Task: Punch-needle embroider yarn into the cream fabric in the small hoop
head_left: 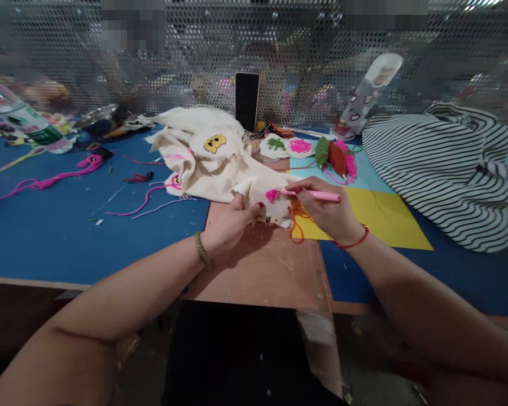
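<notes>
Cream cloth (220,179) spreads over the table, its near end stretched in a small round embroidery hoop (253,194). My left hand (232,223) is closed on the hoop's left edge, thumb on top. A bright pink stitched patch (272,195) stands out on the stretched cloth. In my closed right hand (325,206) is a pink punch needle (325,195), its tip at the right side of that patch. Loose orange yarn (297,225) lies under my right hand. A yellow cat-like motif (214,144) shows farther up on the cloth.
A phone (246,101) stands against the perforated metal panel (186,62). Yarn bundles (337,158) lie behind my right hand, near round embroidered patches (300,146). Striped fabric (444,175) covers the right side. Leftward are pink yarn (55,179) and a plastic bottle (34,121).
</notes>
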`<state>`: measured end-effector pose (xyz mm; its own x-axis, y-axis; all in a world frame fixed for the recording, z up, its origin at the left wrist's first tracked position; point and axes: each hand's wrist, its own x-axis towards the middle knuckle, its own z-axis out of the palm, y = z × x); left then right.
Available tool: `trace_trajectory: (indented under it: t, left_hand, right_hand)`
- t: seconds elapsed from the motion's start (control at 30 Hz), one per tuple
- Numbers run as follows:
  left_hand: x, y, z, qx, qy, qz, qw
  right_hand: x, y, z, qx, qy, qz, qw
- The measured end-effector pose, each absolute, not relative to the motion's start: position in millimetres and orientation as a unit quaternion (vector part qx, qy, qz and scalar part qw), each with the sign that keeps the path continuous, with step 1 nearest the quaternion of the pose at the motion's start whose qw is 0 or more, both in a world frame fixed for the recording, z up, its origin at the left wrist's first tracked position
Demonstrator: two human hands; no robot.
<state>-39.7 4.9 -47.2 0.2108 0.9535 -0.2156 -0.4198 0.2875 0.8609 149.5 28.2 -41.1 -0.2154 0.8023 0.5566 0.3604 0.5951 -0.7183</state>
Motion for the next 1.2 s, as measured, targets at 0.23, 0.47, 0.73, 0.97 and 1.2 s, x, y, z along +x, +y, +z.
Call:
trace_trajectory:
  t: [0.23,0.47,0.73,0.97,1.2]
  left_hand:
    - [-38.3,6.2,-44.8,0.323,0.395,0.499,0.7]
    - [-39.0,7.8,-43.6,0.315,0.402,0.502,0.698]
    - [-38.7,6.1,-39.6,0.299,0.41,0.499,0.702]
    - [-39.6,6.3,-41.3,0.312,0.417,0.507,0.687]
    - [-39.4,7.0,-39.8,0.316,0.432,0.505,0.677]
  right_hand:
    - [151.2,24.4,-38.4,-0.4,-0.734,0.191,0.515]
    - [154.6,26.7,-38.3,-0.407,-0.734,0.176,0.515]
    - [155.2,26.7,-37.3,-0.391,-0.751,0.143,0.513]
    - [154.9,25.2,-38.8,-0.384,-0.752,0.152,0.513]
    - [155.8,24.4,-37.4,-0.341,-0.767,0.161,0.519]
